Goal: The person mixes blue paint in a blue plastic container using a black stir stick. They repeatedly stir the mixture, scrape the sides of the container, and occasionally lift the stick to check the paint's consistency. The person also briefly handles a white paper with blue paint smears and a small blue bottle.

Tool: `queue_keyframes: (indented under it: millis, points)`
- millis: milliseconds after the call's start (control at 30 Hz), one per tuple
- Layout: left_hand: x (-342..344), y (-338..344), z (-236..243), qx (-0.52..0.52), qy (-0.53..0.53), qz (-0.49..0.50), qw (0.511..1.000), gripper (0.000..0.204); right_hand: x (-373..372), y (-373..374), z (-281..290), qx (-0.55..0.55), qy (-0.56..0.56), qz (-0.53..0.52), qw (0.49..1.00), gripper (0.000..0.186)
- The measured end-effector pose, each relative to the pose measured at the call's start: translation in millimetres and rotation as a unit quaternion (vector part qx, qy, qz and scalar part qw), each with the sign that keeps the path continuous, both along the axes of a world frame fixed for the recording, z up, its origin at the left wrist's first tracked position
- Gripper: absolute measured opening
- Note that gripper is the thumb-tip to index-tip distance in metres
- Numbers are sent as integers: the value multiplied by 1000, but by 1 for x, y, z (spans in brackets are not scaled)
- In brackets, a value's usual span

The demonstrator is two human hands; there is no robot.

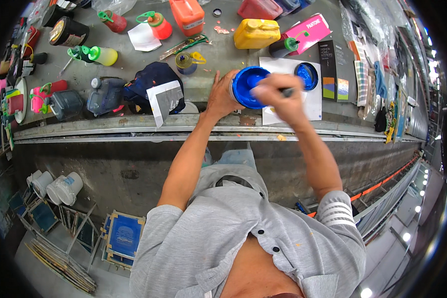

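Observation:
A round tub of bright blue paint (pixel 246 102) stands near the bench's front edge. My left hand (pixel 219 97) is closed round the tub's left side. My right hand (pixel 278 97), slightly blurred, grips a dark-handled tool (pixel 287 92) over the tub; its lower end is hidden by my hand and the paint. A white sheet (pixel 290 111) lies at the tub's right, bearing a dark round lid (pixel 307 75) smeared with blue. A squeeze bottle with a yellow nozzle (pixel 186 63) stands behind my left hand.
The bench (pixel 208 124) holds several coloured bottles, a yellow jerrycan (pixel 256 35), a dark cloth bundle (pixel 149 84) and swatch books (pixel 328 69). White buckets (pixel 67 191) and blue screen frames (pixel 124 233) sit below at left. A rail with an orange strip (pixel 362 191) runs at lower right.

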State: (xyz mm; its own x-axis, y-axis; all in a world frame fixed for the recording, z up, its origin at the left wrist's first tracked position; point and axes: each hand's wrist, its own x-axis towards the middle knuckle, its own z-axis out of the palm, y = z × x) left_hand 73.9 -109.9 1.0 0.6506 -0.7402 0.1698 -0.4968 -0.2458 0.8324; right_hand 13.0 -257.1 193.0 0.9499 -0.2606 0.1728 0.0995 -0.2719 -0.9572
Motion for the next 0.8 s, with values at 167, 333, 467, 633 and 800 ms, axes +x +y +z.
queue_keyframes:
  millis: [167, 333, 467, 633, 800]
  points:
    - [-2, -3, 1, -30, 15, 9, 999, 106, 37, -14, 20, 222, -152, -186, 945, 20]
    - [19, 6, -8, -43, 26, -87, 995, 111, 45, 17, -5, 78, -32, 256, 963, 32]
    - [34, 6, 10, 28, 103, -162, 981, 113, 43, -49, 14, 159, 19, 452, 877, 42]
    - [27, 18, -1, -39, 95, -84, 991, 124, 40, -69, 51, 342, -56, 158, 925, 31]
    - [-24, -10, -16, -111, 117, 96, 982, 114, 47, 8, -19, 72, -78, 11, 994, 24]
